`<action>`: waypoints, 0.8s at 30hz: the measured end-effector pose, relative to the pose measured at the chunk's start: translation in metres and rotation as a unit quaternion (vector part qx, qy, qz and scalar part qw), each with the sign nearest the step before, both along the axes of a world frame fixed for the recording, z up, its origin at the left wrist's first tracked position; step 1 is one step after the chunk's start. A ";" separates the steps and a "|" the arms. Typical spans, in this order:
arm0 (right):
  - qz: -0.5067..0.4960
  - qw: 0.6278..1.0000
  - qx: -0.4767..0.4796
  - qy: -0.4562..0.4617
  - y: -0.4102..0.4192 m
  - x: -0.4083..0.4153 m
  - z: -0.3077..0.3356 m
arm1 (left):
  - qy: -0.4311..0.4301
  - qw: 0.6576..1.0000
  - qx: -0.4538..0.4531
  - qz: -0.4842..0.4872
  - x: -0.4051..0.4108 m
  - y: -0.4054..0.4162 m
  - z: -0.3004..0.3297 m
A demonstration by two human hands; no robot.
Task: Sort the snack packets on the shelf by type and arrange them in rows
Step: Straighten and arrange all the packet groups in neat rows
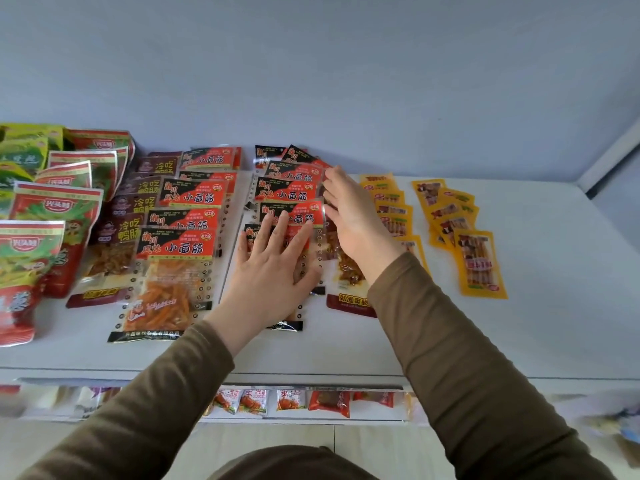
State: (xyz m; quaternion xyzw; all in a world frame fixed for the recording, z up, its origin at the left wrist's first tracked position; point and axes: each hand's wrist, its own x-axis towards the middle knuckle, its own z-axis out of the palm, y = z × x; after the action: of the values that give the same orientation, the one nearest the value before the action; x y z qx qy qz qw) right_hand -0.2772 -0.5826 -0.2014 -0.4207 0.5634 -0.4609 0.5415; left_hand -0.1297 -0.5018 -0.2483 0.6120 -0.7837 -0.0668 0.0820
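Note:
Snack packets lie in overlapping rows on a white shelf (pixel 519 323). My left hand (pixel 270 268) presses flat, fingers spread, on the front of the middle row of red-and-black gluten packets (pixel 287 194). My right hand (pixel 349 216) stands on edge with straight fingers against that row's right side, over a brown packet (pixel 349 275) that it partly hides. A second row of the same red-and-black packets (pixel 187 223) lies to the left. Yellow packets form two rows on the right: a near row (pixel 391 202), half hidden by my right hand, and a far row (pixel 474 258).
Dark brown packets (pixel 138 206), red-and-green bags (pixel 52 216) and green bags (pixel 24 150) fill the shelf's left end. A blue-grey wall stands behind the shelf. A lower shelf (pixel 304 400) holds small red and white packets. Bare shelf surface shows at the right.

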 end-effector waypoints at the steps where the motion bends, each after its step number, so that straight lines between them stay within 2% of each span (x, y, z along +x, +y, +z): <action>1: -0.001 1.000 0.004 -0.007 0.001 0.000 0.001 | 0.002 1.000 0.010 0.000 -0.001 -0.001 0.000; 5: 0.014 0.994 0.040 -0.099 0.002 0.005 0.001 | -0.010 1.000 0.019 0.018 -0.001 -0.003 -0.003; 8: 0.029 0.992 0.047 -0.116 0.002 0.011 0.002 | -0.007 0.999 0.003 0.031 0.002 -0.006 -0.004; 10: 0.022 0.994 0.042 -0.100 0.002 0.011 -0.001 | -0.002 0.999 -0.002 0.033 0.003 -0.007 -0.004; 14: 0.006 1.000 0.023 -0.012 0.005 0.001 -0.009 | -0.003 0.999 0.012 0.040 0.002 -0.010 -0.007; 19: 0.019 1.000 0.011 0.016 0.005 -0.011 -0.012 | -0.011 0.999 -0.001 0.052 0.005 -0.009 -0.012; 22: 0.004 1.000 -0.023 -0.002 0.004 -0.008 -0.009 | -0.009 0.999 0.001 0.052 0.006 -0.011 -0.013; 24: 0.017 0.998 -0.020 -0.054 0.002 0.000 -0.008 | -0.009 0.999 -0.001 0.051 0.006 -0.012 -0.015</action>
State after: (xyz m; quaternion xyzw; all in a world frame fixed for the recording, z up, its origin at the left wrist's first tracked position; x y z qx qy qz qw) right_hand -0.2768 -0.5802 -0.2090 -0.4153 0.5168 -0.4850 0.5704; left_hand -0.1234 -0.5135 -0.2631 0.6514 -0.7525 -0.0563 0.0787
